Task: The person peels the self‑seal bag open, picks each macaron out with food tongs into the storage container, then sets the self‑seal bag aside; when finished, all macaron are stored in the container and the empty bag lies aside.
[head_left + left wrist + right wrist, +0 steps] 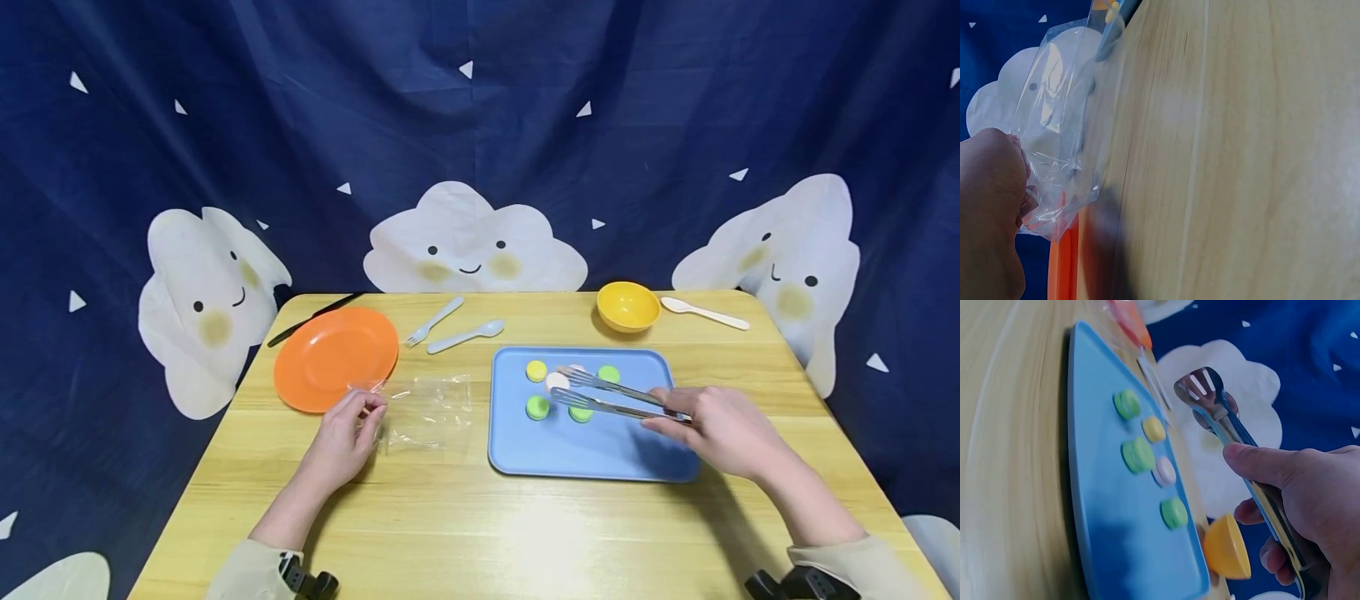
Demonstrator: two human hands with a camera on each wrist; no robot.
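My left hand (347, 437) pinches the edge of a clear plastic bag (431, 412), which stretches rightward from the fingers and also shows in the left wrist view. With thumb and fingers my right hand (723, 425) grips metal tongs (615, 408) over the blue tray (600, 467). A pale pink macaron (557, 381) shows between the tong tips in the head view. On the tray sit a yellow macaron (1154, 429), another pale pink macaron (1164, 471) and several green macarons (1138, 454). The tong heads appear raised above the tray in the right wrist view.
An orange plate (337, 358) lies beyond my left hand, a black utensil (315, 319) behind it. A pale fork (435, 321) and a pale spoon (467, 336) rest at the back middle. Behind the tray are a yellow bowl (628, 308) and a white spoon (705, 313).
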